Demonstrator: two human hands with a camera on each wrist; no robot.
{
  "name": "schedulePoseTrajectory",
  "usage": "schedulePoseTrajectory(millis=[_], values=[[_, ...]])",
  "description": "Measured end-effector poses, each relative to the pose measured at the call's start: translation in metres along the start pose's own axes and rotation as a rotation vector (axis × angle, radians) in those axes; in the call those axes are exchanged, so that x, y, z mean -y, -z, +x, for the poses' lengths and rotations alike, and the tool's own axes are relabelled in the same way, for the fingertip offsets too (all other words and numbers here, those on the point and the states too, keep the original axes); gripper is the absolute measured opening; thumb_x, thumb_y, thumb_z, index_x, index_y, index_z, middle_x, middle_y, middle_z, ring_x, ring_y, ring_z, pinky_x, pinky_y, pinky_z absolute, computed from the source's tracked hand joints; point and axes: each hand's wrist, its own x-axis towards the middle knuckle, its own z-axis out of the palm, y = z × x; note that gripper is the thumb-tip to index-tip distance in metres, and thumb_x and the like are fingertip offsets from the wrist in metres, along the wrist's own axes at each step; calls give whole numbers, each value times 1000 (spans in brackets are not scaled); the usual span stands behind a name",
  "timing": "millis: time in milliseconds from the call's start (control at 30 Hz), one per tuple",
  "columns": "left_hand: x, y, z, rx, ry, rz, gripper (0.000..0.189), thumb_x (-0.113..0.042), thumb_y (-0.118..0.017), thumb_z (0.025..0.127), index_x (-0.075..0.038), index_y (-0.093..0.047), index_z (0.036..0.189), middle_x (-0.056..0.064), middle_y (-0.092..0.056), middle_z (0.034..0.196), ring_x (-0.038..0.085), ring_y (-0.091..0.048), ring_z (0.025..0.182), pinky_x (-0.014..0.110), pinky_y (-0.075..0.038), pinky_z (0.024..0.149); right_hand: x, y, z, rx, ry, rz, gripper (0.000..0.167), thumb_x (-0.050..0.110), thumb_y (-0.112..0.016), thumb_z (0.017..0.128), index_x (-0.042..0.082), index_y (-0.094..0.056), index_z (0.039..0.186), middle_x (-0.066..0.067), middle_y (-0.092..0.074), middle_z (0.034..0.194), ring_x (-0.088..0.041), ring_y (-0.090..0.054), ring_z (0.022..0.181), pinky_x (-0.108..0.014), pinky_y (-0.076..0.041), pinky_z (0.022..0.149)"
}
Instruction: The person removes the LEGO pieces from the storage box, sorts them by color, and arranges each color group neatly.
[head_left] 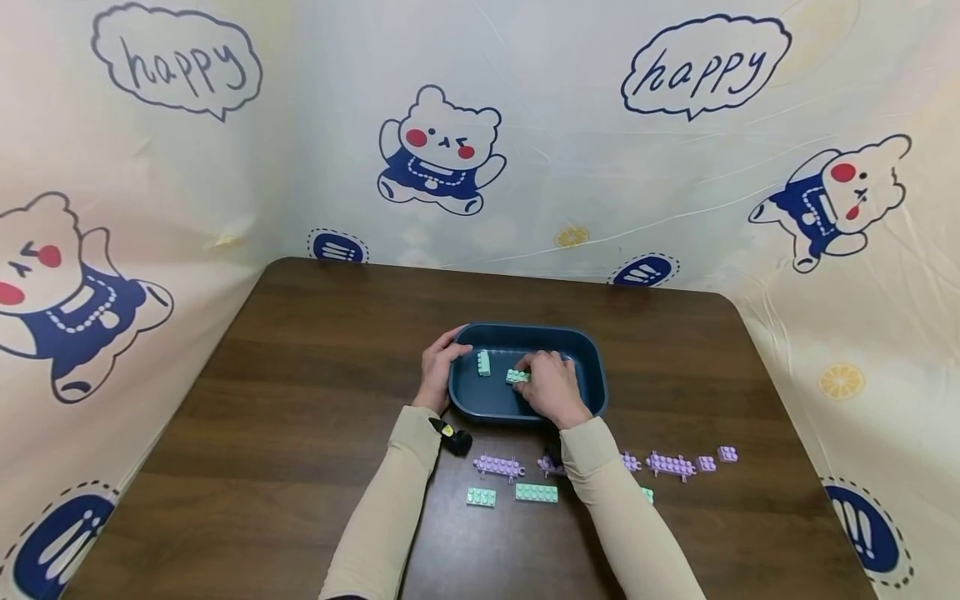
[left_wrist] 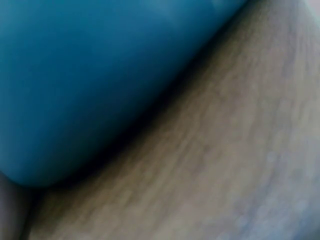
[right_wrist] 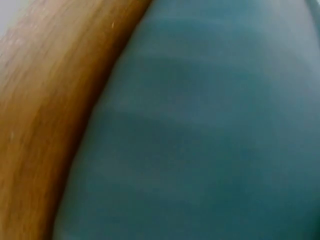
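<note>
A dark blue tray (head_left: 525, 414) sits on the table, its outer wall (left_wrist: 90, 85) filling much of the left wrist view. My left hand (head_left: 435, 371) grips the tray's left end, thumb over the rim. Inside the tray, my right hand (head_left: 553, 387) pinches a mint-green toy brick (head_left: 516, 377) between thumb and fingers. Another mint-green brick (head_left: 483, 362) lies to the left in the tray. Only the tray's blue wall (right_wrist: 200, 125) and wood show in the right wrist view, with no fingers visible.
Nearer the body lie purple bricks with side pegs (head_left: 498, 467) (head_left: 671, 465), small purple bricks (head_left: 727, 454) (head_left: 706, 464) and green bricks (head_left: 481, 497) (head_left: 536, 493). The right forearm partly covers several pieces. A printed cloth (head_left: 525, 50) hangs behind the brown table (head_left: 300, 467).
</note>
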Motion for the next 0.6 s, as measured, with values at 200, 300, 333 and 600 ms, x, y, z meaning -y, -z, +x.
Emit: schedulePoseTrajectory(millis=[200, 300, 333, 600], values=[[2, 0, 1, -1, 7, -14, 38, -17, -70, 83, -13, -68, 121, 5, -61, 127, 22, -54, 115, 41, -40, 101, -3, 6, -4, 0, -7, 9, 20, 18, -78, 82, 12, -74, 101, -3, -66, 99, -24, -54, 96, -50, -32, 91], [2, 0, 1, -4, 8, -19, 38, -17, -69, 83, -13, -69, 121, 5, -62, 127, 23, -54, 115, 42, -40, 101, -4, 8, -6, 0, -14, 8, 21, 18, -78, 83, 13, -73, 102, -2, -65, 99, -23, -54, 96, -48, -32, 90], [2, 0, 2, -5, 9, -20, 38, -16, -69, 83, -13, -69, 121, 5, -62, 127, 23, -54, 116, 42, -40, 102, -5, 10, -7, -2, -13, 8, 21, 18, -77, 83, 13, -73, 103, -2, -65, 99, -24, -54, 96, -48, -32, 90], [-1, -1, 1, 1, 8, -6, 38, -18, -70, 84, -14, -68, 122, 5, -61, 128, 23, -53, 117, 43, -38, 103, -8, 18, -11, -9, -10, 29, 20, 19, -77, 83, 12, -73, 101, -2, -63, 96, -23, -52, 92, -48, -31, 90]])
